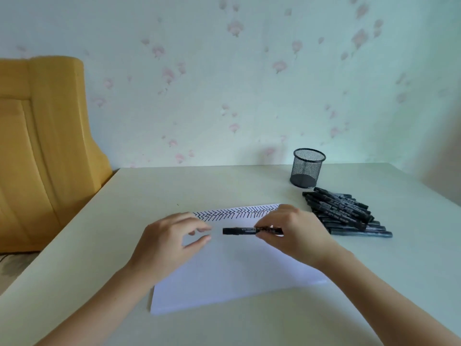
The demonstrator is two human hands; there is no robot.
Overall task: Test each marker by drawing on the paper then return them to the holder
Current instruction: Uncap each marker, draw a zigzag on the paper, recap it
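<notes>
My right hand [294, 233] holds a black marker [239, 231] level above the white paper [232, 270], its capped end pointing left. My left hand [172, 238] hovers just left of that end, thumb and fingers apart, a small gap away from the cap. A band of black zigzag marks [234, 213] runs along the paper's far edge. A pile of several black markers [344, 213] lies to the right of the paper. Behind the pile stands a black mesh holder [308, 168], upright with no markers inside.
The pale table [124, 245] meets a floral-papered wall at the back. A yellow wooden headboard or chair back [42, 146] stands off the table's left edge. The table's right edge slants down at the far right.
</notes>
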